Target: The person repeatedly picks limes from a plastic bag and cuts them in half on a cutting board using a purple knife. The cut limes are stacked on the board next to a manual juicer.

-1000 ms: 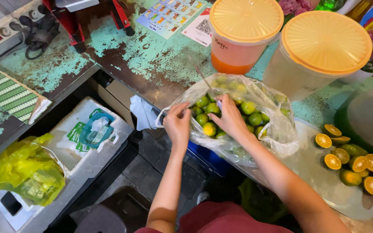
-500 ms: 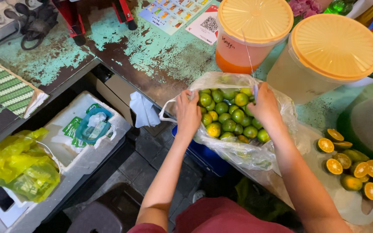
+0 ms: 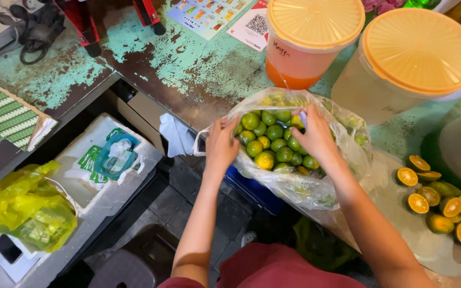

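Small green limes (image 3: 273,140) fill a clear plastic bag (image 3: 294,184), and a few of them are turning yellow. The bag lies at the front edge of the worn teal table (image 3: 188,69), with its open mouth facing up toward the person. It spreads longest from left to right along that edge.

The left hand (image 3: 221,145) pinches the near left rim of the bag, with fingers curled tight on the plastic. The right hand (image 3: 316,136) pinches the far right rim, fingers bent over it. It looks like both hands pull the mouth wide so the limes are easy to see and reach.

Right behind the bag stands a tub of orange juice (image 3: 308,40) with an orange lid. Beside it is a paler tub (image 3: 406,64) with the same kind of lid. To the right, cut lime halves (image 3: 441,197) lie face up on a see-through board (image 3: 401,218).

Below the table edge sits a white foam box (image 3: 89,186) with a yellow plastic bag (image 3: 25,208) on it. A white cloth (image 3: 176,134) hangs from the table edge.
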